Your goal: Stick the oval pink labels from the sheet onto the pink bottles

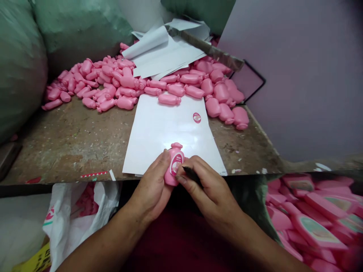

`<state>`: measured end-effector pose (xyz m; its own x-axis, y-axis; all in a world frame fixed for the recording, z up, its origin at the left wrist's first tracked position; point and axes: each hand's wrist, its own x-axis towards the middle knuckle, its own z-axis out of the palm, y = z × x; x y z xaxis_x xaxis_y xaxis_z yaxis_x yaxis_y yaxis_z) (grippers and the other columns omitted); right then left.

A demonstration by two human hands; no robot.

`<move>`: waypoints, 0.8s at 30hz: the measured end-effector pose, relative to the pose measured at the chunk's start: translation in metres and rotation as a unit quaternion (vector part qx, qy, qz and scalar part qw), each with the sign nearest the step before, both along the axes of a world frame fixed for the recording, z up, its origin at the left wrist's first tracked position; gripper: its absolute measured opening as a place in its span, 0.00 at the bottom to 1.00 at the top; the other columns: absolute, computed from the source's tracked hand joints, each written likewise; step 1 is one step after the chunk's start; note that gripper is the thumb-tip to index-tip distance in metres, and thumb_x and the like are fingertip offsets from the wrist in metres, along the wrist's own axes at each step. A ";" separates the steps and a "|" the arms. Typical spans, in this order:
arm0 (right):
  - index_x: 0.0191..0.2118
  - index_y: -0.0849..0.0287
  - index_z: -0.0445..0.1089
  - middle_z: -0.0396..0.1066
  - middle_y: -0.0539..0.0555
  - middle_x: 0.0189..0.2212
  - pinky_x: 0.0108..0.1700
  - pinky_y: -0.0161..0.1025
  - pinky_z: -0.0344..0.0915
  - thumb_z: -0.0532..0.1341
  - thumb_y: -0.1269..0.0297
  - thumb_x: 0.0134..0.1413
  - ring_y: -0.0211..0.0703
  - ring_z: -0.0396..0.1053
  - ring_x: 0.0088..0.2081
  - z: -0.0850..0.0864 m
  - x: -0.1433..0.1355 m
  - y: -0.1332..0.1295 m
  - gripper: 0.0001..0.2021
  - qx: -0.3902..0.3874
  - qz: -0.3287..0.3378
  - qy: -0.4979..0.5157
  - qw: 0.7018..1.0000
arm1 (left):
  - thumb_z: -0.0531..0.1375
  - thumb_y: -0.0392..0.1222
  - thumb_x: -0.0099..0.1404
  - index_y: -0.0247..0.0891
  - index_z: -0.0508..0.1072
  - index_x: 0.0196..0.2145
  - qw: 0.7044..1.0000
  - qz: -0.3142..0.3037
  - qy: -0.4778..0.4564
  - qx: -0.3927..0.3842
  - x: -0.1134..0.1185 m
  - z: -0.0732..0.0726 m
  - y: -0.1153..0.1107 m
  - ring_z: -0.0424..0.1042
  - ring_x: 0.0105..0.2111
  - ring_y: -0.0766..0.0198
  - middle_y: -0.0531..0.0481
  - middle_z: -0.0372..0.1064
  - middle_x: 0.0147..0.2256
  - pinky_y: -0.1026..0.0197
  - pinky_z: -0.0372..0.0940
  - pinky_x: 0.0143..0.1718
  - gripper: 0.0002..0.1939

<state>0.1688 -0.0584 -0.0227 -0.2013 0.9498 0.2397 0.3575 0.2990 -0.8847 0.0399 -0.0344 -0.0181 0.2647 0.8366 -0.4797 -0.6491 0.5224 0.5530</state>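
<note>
while a small pink bottle (171,170) is held upright, slightly tilted, at the near edge of the table (70,139), its body is clamped between the thumb and fingers of the left hand (153,185). by the right hand (210,185), a dark pointed tool (193,174) is gripped, and its thumb and fingertips are pressed to the oval label on the bottle's front. beyond, at twelve o'clock, a white sheet (170,132) is laid flat, with one loose oval sticker (196,118) left on it at one o'clock. pink bottles (104,83) are heaped from eleven to one o'clock, partly covered by loose papers (167,56). at four o'clock, labelled bottles (317,230) are piled below the tabletop.
</note>
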 end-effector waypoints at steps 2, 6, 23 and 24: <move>0.34 0.55 0.66 0.66 0.49 0.30 0.36 0.34 0.65 0.57 0.68 0.66 0.38 0.66 0.32 0.002 0.000 0.002 0.07 -0.039 -0.002 0.057 0.998 | 0.59 0.46 0.71 0.33 0.76 0.48 1.000 0.001 -0.002 0.003 -0.001 0.001 0.000 0.71 0.39 0.65 0.47 0.72 0.38 0.62 0.65 0.51 0.15; 0.32 0.55 0.67 0.65 0.47 0.28 0.34 0.33 0.66 0.59 0.63 0.64 0.37 0.65 0.30 0.006 0.004 0.004 0.08 -0.116 -0.009 0.137 0.984 | 0.57 0.46 0.72 0.33 0.76 0.47 1.000 -0.005 -0.018 0.000 -0.004 0.001 0.002 0.70 0.36 0.67 0.48 0.71 0.35 0.64 0.66 0.45 0.15; 0.40 0.54 0.73 0.77 0.55 0.39 0.40 0.40 0.72 0.58 0.75 0.60 0.44 0.77 0.40 -0.007 0.007 0.014 0.09 0.128 -0.010 -0.093 0.987 | 0.58 0.44 0.71 0.34 0.75 0.45 0.999 -0.007 -0.041 -0.006 -0.006 -0.004 0.010 0.70 0.36 0.67 0.48 0.71 0.36 0.65 0.66 0.44 0.11; 0.40 0.55 0.73 0.77 0.55 0.39 0.40 0.40 0.72 0.58 0.76 0.60 0.45 0.77 0.40 -0.006 0.007 0.014 0.10 0.137 -0.003 -0.104 0.985 | 0.58 0.44 0.71 0.34 0.75 0.45 0.999 -0.011 -0.043 -0.008 -0.006 -0.004 0.010 0.70 0.36 0.67 0.47 0.71 0.36 0.64 0.65 0.43 0.12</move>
<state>0.1760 -0.0445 -0.0284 -0.2669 0.8570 0.4407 0.5255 0.5128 -0.6789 0.0339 -0.0246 -0.0218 0.3237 0.8230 -0.4668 -0.6824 0.5448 0.4873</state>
